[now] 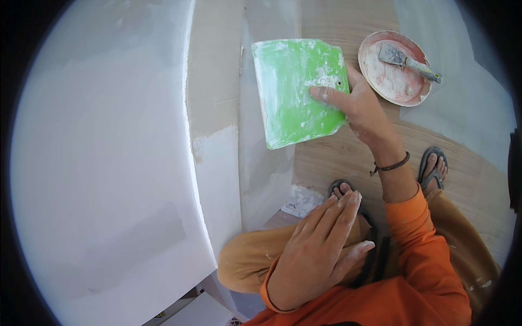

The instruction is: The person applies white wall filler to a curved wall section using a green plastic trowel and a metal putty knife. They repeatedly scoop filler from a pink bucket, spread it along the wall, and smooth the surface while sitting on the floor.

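My right hand (359, 103) grips a flat green plastic spreader (291, 103) smeared with white filler, thumb on its face and fingers behind it. My left hand (321, 244) is held lower, back up, with fingers stretched out and nothing in them; white residue is on the fingertips. Beyond the spreader, at upper right, a round pinkish tray (370, 65) coated with white filler holds a putty knife (418, 68) lying across it.
A pale panel (103, 136) fills the left, beside a partly coated narrow wall strip (215, 87). The wood floor (326, 152) carries a translucent sheet (462, 108) at right. My sandalled feet (435, 168) and bent legs are below.
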Available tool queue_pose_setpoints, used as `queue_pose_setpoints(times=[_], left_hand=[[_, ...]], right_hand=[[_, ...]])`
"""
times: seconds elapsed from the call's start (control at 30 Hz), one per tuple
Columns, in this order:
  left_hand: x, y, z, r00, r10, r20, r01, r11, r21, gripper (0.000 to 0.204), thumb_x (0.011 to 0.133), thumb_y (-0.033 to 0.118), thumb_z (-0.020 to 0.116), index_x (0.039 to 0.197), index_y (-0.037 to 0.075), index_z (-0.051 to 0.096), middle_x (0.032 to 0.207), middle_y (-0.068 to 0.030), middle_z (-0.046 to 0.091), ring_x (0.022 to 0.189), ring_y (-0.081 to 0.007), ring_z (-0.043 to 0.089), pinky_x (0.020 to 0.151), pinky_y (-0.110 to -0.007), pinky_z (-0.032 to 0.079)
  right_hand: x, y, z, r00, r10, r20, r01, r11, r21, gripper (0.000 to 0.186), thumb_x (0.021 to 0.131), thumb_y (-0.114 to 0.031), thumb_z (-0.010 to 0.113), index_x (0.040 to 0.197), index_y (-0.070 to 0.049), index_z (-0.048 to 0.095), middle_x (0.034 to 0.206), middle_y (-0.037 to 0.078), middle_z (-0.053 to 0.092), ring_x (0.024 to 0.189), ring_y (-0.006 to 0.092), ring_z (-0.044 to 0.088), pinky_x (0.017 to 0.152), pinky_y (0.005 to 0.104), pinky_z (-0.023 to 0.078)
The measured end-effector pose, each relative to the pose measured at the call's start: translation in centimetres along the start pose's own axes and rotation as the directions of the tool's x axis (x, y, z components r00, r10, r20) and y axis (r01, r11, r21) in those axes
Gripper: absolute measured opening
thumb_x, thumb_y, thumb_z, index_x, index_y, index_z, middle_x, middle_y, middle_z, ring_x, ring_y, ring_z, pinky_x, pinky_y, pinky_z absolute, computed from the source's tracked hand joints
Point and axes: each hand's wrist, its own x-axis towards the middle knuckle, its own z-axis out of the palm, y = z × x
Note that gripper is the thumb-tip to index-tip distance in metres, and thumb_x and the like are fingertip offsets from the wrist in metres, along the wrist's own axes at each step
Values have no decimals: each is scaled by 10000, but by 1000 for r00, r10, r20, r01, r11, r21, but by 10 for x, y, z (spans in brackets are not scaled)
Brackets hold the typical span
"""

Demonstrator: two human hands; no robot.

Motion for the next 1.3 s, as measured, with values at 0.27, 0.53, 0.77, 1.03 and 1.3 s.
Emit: queue_pose_setpoints(times=[0.27,0.53,0.77,1.03,1.3], left_hand=[[-18,14,10,999,-8,-45,11,997,71,735,892,334,719,1430,-68,421,1341,-211,575,1227,-383,560,1034,-444,462],[-18,16,9,999,2,-41,1,998,63,730,898,347,711,1424,-73,427,1329,-226,578,1223,-388,564,1031,-449,465],[-20,18,14,998,5,-69,0,997,75,729,891,332,722,1422,-72,429,1326,-227,580,1231,-387,559,1035,-448,463],[-19,7,9,998,16,-66,-14,999,37,736,889,327,725,1432,-65,421,1332,-226,575,1234,-385,556,1043,-449,459],[-17,3,5,998,20,-58,-19,1000,22,741,884,320,730,1433,-67,418,1328,-230,574,1237,-388,552,1043,-452,458]], right_hand=[[-11,-4,25,984,-176,-13,175,983,-54,542,883,-99,667,1381,-6,475,1158,83,630,1053,159,603,927,307,496],[-10,-13,50,914,-405,-9,392,889,-236,492,865,-85,578,1315,66,448,1094,187,623,993,257,605,913,381,483],[-8,-23,60,879,-477,-17,445,831,-335,484,857,-106,533,1286,90,427,991,243,631,908,336,624,864,426,484],[6,-24,67,897,-442,-21,396,824,-405,506,846,-114,536,1292,97,422,881,278,645,793,379,656,776,456,509],[7,-23,78,907,-420,-9,368,804,-467,542,844,-99,539,1302,146,382,690,269,627,642,448,641,647,489,525]])
